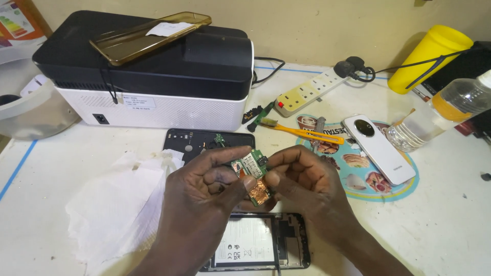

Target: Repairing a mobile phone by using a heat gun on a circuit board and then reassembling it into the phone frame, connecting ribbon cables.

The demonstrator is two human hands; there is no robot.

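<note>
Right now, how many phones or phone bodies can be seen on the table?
3: a white phone face down at right, an opened phone frame below the hands, and a black back shell above them. More may be hidden.

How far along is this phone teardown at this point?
Done: the phone lies opened with its battery showing, and a black cover lies apart. In hand: left hand and right hand pinch the green board above it. Left: the board is not seated in the phone.
</note>
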